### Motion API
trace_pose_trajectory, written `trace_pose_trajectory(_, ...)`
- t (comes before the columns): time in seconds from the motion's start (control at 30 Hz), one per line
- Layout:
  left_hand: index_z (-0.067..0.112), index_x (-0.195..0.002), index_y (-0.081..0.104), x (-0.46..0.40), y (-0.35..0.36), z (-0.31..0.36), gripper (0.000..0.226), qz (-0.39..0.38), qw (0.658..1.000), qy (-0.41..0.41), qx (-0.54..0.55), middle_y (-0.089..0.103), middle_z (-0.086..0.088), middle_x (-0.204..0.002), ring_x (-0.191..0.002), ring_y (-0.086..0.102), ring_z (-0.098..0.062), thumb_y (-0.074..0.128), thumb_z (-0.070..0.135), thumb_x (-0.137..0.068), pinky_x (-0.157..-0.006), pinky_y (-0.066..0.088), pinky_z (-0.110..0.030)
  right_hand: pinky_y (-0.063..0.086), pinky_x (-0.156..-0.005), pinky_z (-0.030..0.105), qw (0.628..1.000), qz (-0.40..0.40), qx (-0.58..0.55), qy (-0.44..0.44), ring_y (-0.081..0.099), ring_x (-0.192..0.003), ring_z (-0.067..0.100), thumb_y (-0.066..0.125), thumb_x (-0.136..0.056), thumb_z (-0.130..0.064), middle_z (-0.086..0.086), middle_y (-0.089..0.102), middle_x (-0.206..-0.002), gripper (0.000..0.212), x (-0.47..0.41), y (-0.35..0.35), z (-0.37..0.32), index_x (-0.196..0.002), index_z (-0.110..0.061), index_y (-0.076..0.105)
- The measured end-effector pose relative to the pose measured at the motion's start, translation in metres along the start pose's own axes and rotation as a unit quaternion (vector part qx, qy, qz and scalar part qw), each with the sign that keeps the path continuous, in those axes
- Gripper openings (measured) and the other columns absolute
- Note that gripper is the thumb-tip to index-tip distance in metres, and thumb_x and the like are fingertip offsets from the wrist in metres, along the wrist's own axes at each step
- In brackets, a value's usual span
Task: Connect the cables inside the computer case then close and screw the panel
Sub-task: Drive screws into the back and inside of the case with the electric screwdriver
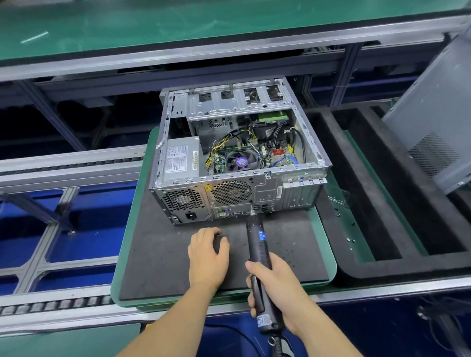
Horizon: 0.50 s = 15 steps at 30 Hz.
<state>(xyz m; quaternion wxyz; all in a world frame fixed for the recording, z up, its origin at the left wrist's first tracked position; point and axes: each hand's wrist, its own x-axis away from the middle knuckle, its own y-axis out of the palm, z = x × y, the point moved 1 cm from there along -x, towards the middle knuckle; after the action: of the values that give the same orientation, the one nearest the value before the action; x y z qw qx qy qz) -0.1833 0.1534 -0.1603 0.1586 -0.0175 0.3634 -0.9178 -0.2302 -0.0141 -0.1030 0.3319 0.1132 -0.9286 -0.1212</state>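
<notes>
Head view: right hand (pixel 277 288) grips screwdriver (pixel 257 251), left hand (pixel 209 255) relaxed on black mat (pixel 163 256).

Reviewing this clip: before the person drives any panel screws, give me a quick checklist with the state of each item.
1. Side panel on the case: not ok, it stands off to the right and the case is open.
2. Cables inside connected: cannot tell.
3. Electric screwdriver held: ok, right hand grips it.
4. Left hand free: ok, it rests on the mat.
5. Screw on the tip: cannot tell.
</notes>
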Motion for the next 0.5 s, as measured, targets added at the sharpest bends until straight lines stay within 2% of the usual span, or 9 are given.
trace_pose_trajectory(0.07,0.018,-0.103,0.062,0.0,-0.001,-0.001,0.011,0.0,1.0,0.002,0.006,0.06,0.007,-0.104,-0.108,0.046,-0.015,0.06,0.015,-0.092,-0.101,0.037,-0.037,0.051,-0.046,0.033,0.994,0.047,0.095,-0.023,0.057,-0.048,0.027,0.065,-0.093,-0.025,0.011,0.057,-0.077,0.018,-0.001,-0.004,0.0,-0.101,-0.018,0.051)
trace_pose_trajectory(0.17,0.018,-0.101,0.061,0.0,-0.001,-0.001,0.009,-0.001,1.0,0.002,-0.005,0.059,0.007,-0.104,-0.108,0.047,-0.016,0.06,0.016,-0.092,-0.1,0.036,-0.037,0.051,-0.047,0.03,0.958,0.104,0.255,-0.077,0.06,-0.049,0.023,0.069,-0.087,-0.029,0.009,0.062,-0.082,0.022,-0.002,-0.015,-0.005,-0.101,-0.027,0.051)
trace_pose_trajectory(0.23,0.018,-0.101,0.061,0.0,0.0,0.0,0.009,-0.001,1.0,0.006,-0.011,0.059,0.007,-0.104,-0.108,0.047,-0.017,0.061,0.016,-0.092,-0.1,0.036,-0.037,0.05,-0.048,0.031,0.968,0.082,0.227,-0.07,0.059,-0.05,0.025,0.076,-0.081,-0.034,0.005,0.063,-0.077,0.026,0.0,-0.019,-0.006,-0.096,-0.03,0.055)
trace_pose_trajectory(0.3,0.018,-0.1,0.062,-0.001,0.0,0.001,0.009,0.003,1.0,0.01,-0.005,0.059,0.006,-0.103,-0.108,0.048,-0.018,0.061,0.015,-0.091,-0.1,0.037,-0.038,0.049,-0.047,0.033,0.995,0.013,0.094,-0.031,0.055,-0.049,0.028,0.081,-0.08,-0.033,0.006,0.059,-0.071,0.025,0.001,-0.017,-0.004,-0.085,-0.026,0.058)
trace_pose_trajectory(0.33,0.018,-0.1,0.062,-0.001,-0.002,0.001,0.01,0.005,1.0,0.007,0.003,0.059,0.007,-0.102,-0.109,0.049,-0.019,0.062,0.014,-0.091,-0.1,0.038,-0.039,0.049,-0.046,0.033,0.997,-0.004,0.063,-0.032,0.055,-0.048,0.027,0.08,-0.082,-0.03,0.007,0.058,-0.072,0.024,0.002,-0.015,-0.003,-0.083,-0.024,0.057)
trace_pose_trajectory(0.37,0.018,-0.1,0.063,-0.001,-0.003,0.0,0.01,0.005,1.0,0.003,0.012,0.059,0.008,-0.101,-0.109,0.049,-0.02,0.062,0.013,-0.09,-0.1,0.038,-0.04,0.049,-0.046,0.034,0.996,0.009,0.081,-0.044,0.055,-0.048,0.027,0.078,-0.084,-0.028,0.008,0.059,-0.073,0.022,0.001,-0.014,-0.002,-0.085,-0.024,0.057)
trace_pose_trajectory(0.43,0.018,-0.1,0.064,0.002,-0.006,0.002,0.012,-0.005,1.0,0.017,0.003,0.059,0.009,-0.099,-0.106,0.052,-0.021,0.063,0.012,-0.089,-0.097,0.04,-0.04,0.052,-0.047,0.034,0.969,0.095,0.212,-0.087,0.059,-0.049,0.023,0.074,-0.087,-0.025,0.006,0.064,-0.078,0.019,-0.002,-0.015,0.0,-0.095,-0.029,0.056)
trace_pose_trajectory(0.5,0.018,-0.099,0.064,0.003,-0.01,0.011,0.014,0.001,0.994,0.095,-0.046,0.061,0.007,-0.097,-0.098,0.054,-0.021,0.062,0.018,-0.085,-0.087,0.037,-0.035,0.052,-0.046,0.032,0.964,0.11,0.221,-0.102,0.06,-0.049,0.022,0.072,-0.089,-0.023,0.007,0.065,-0.083,0.021,-0.003,-0.017,0.001,-0.103,-0.03,0.057)
